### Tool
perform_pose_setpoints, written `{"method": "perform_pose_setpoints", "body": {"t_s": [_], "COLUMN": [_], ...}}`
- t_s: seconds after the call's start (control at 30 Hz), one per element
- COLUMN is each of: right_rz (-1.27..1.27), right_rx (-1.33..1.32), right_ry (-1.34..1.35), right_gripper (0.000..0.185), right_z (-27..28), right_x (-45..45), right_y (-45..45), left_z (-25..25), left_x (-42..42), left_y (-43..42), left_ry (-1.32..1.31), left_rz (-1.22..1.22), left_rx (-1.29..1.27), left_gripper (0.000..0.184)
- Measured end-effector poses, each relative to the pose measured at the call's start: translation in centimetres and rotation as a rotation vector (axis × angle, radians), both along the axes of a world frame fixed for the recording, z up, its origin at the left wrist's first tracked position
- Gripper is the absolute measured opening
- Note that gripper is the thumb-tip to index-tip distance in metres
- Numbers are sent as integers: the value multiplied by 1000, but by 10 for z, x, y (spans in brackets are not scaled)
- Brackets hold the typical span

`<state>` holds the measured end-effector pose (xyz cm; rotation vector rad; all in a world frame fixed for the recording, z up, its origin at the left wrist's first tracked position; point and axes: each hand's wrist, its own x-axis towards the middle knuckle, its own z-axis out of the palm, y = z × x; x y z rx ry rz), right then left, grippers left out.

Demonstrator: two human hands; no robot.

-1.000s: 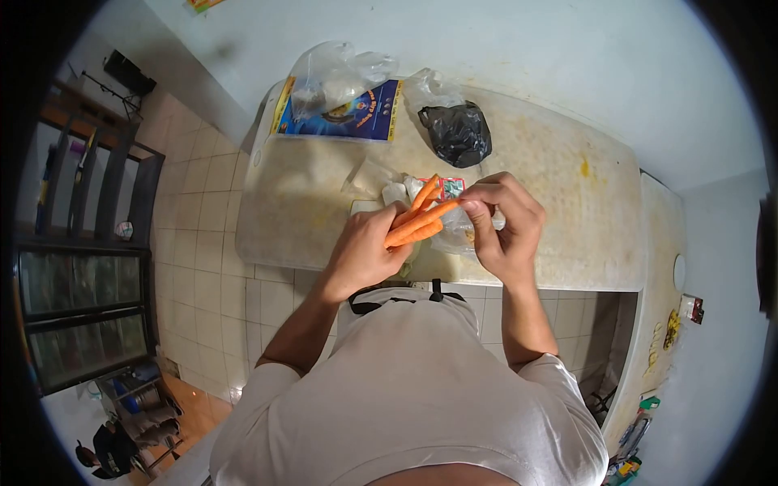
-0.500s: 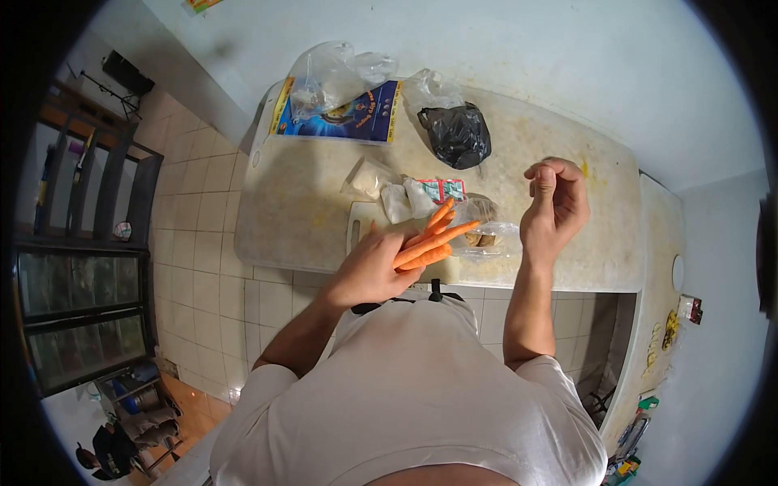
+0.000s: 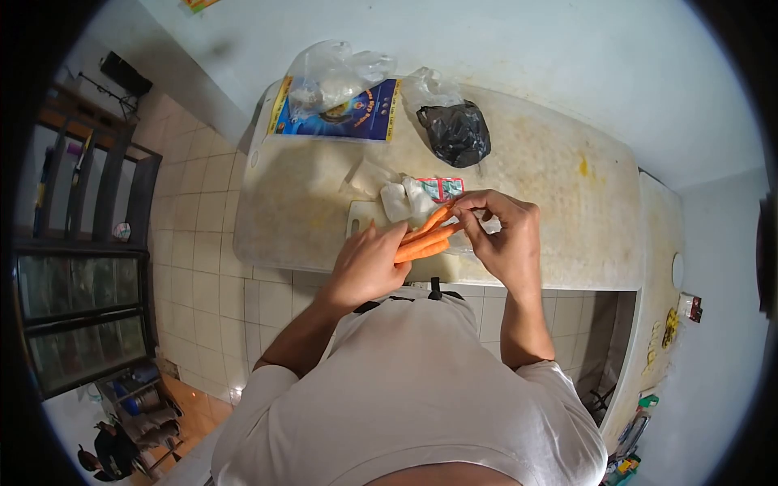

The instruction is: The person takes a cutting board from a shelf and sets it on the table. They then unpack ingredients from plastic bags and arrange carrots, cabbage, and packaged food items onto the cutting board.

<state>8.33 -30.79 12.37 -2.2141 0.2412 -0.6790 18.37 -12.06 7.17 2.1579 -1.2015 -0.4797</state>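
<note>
Several orange carrots (image 3: 423, 249) are bunched in my left hand (image 3: 366, 267), its fingers wrapped round their thick ends. My right hand (image 3: 510, 243) meets the bunch from the right, thumb and fingertips pinched at the thin tip of a carrot. Beneath the carrots, a white cutting board (image 3: 356, 215) with a handle slot shows in part. Just beyond lie small white plastic bags (image 3: 397, 202), a clear container or bag (image 3: 366, 176) and a red-edged green packet (image 3: 442, 188). Clear plastic beside my right hand is mostly covered by it.
On the pale worktop (image 3: 551, 146), a black plastic bag (image 3: 458, 134) and a clear bag (image 3: 336, 81) on a blue-and-yellow printed sheet (image 3: 356, 117) lie near the wall. A dark shelf rack (image 3: 89, 194) stands at left. At lower left, a person (image 3: 113, 449) is in the background.
My right hand has come down and left from above the worktop to the carrot tips, and its fingers now pinch there. My left hand still holds the bunch in nearly the same place.
</note>
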Motion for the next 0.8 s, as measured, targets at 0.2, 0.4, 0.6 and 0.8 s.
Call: {"method": "perform_pose_setpoints", "body": {"t_s": [0.2, 0.4, 0.6, 0.8], "right_rz": [-9, 10, 157, 143], "right_rx": [49, 56, 55, -108], "right_ry": [-29, -9, 40, 122], "right_gripper": [7, 6, 11, 12], "right_z": [-12, -10, -15, -13], "right_x": [-3, -6, -7, -8], "right_y": [-1, -6, -23, -25], "left_z": [-2, -2, -1, -3], "left_x": [-1, 0, -1, 0], "left_y": [-1, -1, 0, 1], "left_ry": [-16, 6, 8, 15], "left_rz": [6, -1, -8, -58], "left_rx": [2, 29, 52, 102], "left_gripper": [22, 23, 26, 35]}}
